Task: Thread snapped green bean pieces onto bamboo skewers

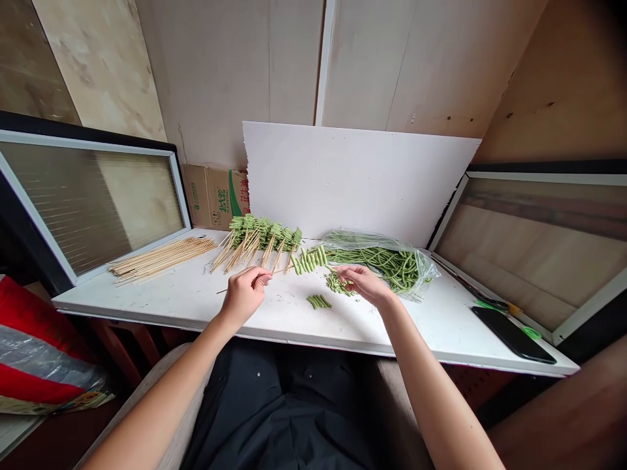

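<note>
My left hand [243,294] is closed in a pinch on a thin bamboo skewer [289,266] that carries a row of green bean pieces [309,260] at its far end. My right hand [362,282] hovers over a small heap of cut bean pieces [337,283], its fingers curled and pinching something green that I cannot make out. A few more cut pieces [319,301] lie on the white table [196,300] between my hands.
Finished bean skewers [259,236] are piled at the back, loose bamboo skewers [161,258] to the left. A plastic bag of long green beans [392,262] lies right of my hand. A black phone [513,334] and green-handled scissors [492,305] rest far right.
</note>
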